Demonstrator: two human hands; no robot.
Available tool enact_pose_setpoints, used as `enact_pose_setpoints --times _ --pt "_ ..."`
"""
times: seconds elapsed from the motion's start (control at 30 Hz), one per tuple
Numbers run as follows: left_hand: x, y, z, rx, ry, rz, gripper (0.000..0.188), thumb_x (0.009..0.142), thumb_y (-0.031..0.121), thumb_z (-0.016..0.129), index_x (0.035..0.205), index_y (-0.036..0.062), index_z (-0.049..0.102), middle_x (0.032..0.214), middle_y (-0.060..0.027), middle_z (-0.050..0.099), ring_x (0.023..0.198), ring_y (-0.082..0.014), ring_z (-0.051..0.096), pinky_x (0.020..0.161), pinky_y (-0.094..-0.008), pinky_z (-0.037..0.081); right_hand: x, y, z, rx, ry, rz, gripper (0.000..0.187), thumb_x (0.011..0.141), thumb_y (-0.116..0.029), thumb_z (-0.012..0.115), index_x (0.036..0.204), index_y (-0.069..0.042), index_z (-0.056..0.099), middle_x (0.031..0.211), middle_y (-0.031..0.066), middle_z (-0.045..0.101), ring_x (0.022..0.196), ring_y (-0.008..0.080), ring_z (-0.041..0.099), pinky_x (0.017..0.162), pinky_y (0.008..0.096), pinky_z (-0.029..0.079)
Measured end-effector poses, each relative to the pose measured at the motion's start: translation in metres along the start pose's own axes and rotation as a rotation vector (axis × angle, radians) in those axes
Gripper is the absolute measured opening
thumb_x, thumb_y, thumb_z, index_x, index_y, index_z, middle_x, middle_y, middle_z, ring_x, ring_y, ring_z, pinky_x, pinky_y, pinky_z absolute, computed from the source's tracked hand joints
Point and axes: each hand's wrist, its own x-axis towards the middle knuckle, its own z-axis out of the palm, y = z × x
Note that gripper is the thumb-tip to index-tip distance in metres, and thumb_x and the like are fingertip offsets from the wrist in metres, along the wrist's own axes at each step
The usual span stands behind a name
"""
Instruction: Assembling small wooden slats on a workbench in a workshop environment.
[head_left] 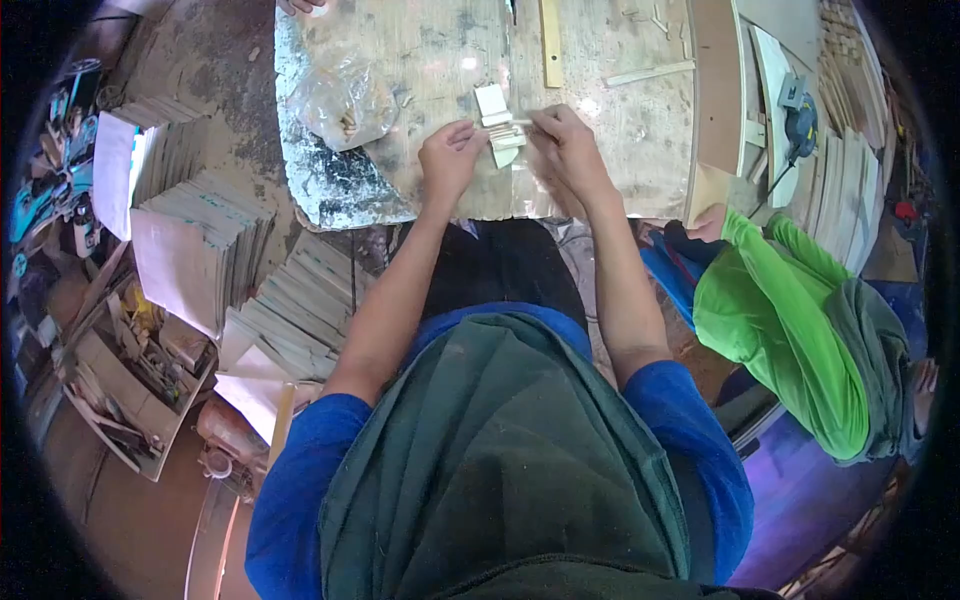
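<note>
Several small pale wooden pieces [503, 133] lie close together on the worn wooden table [440, 60], between my two hands. A flat, light block [490, 98] sits at their far end. From the right, my right hand [572, 150] pinches a short wooden stick [523, 121], whose tip reaches over the pieces. My left hand [449, 165] is at their left side with thumb and fingers drawn together. What its fingertips hold, if anything, is too small to make out.
A clear plastic bag [345, 105] with small wooden bits lies left. Beyond my hands are a yellowish wooden strip [551, 45] and a thin wood offcut [650, 73]. Another person's hand [300, 5] rests at the far-left edge; a person in green [780, 320] sits right. Stacked boards [185, 250] stand left.
</note>
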Motion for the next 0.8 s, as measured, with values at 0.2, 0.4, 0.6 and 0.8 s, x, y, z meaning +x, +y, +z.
enact_pose_setpoints --times 0.2,0.4,0.6,0.8 --pt "0.002 -0.004 0.003 -0.042 0.018 0.008 0.039 0.083 0.01 0.076 0.115 -0.0098 0.064 0.102 -0.0174 0.071 0.088 -0.0163 0.069 0.078 -0.0264 0.055 0.002 0.001 0.005 -0.033 -0.104 -0.105 0.016 0.084 -0.002 0.063 0.099 0.0 0.069 0.094 0.0187 0.066 0.086 0.0344 0.063 0.078 0.0389 0.051" --pt "-0.001 -0.005 0.01 -0.123 0.026 -0.026 0.036 0.082 0.012 0.077 0.109 -0.0092 0.067 0.098 -0.0163 0.072 0.088 -0.0189 0.07 0.079 -0.0283 0.056 0.001 0.008 0.02 -0.033 -0.045 -0.135 0.012 0.083 -0.004 0.064 0.093 0.001 0.07 0.087 0.0193 0.066 0.084 0.0359 0.063 0.077 0.0407 0.051" --pt "-0.004 -0.001 0.013 -0.099 0.046 0.007 0.04 0.08 0.014 0.079 0.11 -0.0087 0.067 0.097 -0.0175 0.072 0.088 -0.0181 0.07 0.079 -0.0277 0.056 -0.01 0.0 0.033 0.066 0.174 0.083 0.018 0.086 -0.012 0.066 0.099 0.0 0.072 0.09 0.0209 0.069 0.082 0.0328 0.067 0.076 0.0365 0.052" --pt "-0.007 0.01 0.017 0.014 0.074 -0.033 0.043 0.079 0.016 0.079 0.113 -0.008 0.067 0.094 -0.0188 0.073 0.083 -0.0171 0.071 0.076 -0.0278 0.055 -0.015 0.017 0.052 0.286 0.201 0.538 0.028 0.083 -0.027 0.07 0.089 0.0 0.074 0.07 0.0146 0.07 0.065 0.0192 0.067 0.064 0.0328 0.051"
